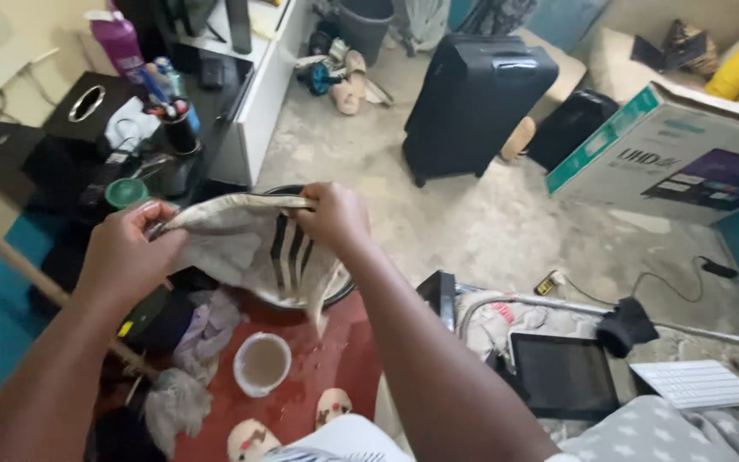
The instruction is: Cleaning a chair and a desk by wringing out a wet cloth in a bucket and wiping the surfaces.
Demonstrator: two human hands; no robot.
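Seen from the head camera, a person stretches a wet grey cloth with black stripes point(254, 244) between two bare hands above a dark round basin point(339, 291), most of it hidden under the fabric. The left hand point(130, 252) is clenched on the cloth's left edge; the right hand point(333, 216) is pinched tight on the top hem, further right. The cloth hangs in mid-air, its lower point trailing down toward a small white bowl of cloudy water point(262, 364) on the red floor point(335, 359) near the person's sandalled feet.

Handling it well looks a matter of keeping both grips firm and the fabric over the basin, so drips fall there rather than on the floor. Wrung garments point(207, 329) lie near left. Far off stand a black suitcase point(472, 98) and, at far right, a large cardboard box point(669, 154); a tablet point(562, 375) and a white keyboard point(694, 383) rest near right.
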